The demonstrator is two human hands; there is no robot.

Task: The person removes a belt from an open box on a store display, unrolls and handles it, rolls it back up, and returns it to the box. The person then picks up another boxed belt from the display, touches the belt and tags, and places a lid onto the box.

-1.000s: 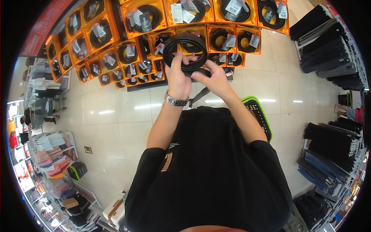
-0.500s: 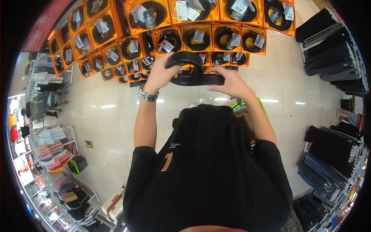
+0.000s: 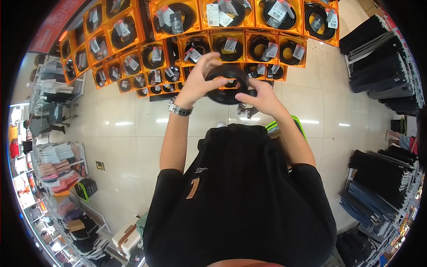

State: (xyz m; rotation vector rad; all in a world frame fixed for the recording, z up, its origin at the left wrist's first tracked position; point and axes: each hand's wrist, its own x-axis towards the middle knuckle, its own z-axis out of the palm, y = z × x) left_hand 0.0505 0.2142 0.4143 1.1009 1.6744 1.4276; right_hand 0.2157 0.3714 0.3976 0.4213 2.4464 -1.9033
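A black belt (image 3: 222,96), wound into a coil, is held in the air between my two hands. My left hand (image 3: 199,84), with a metal watch on its wrist, grips the coil's left side. Its thumb crosses the coil while the other fingers arch above it, slightly blurred. On the other side my right hand (image 3: 263,98) pinches the belt between thumb and fingers. A metal buckle (image 3: 244,110) dangles below the coil beside my right hand. Beyond my hands are stacked orange boxes (image 3: 195,38) with coiled, tagged belts inside.
Trousers hang on racks (image 3: 378,66) along the right, with jeans (image 3: 371,200) lower down. Folded clothes (image 3: 58,164) and hanging garments line the left. A black basket (image 3: 86,189) with a green handle stands on the tiled floor. A pale case (image 3: 129,236) is at lower left.
The belt's straight end in my right hand has been wound into the coil. The buckle now shows below it. My left hand has shifted right and its fingers have lifted.
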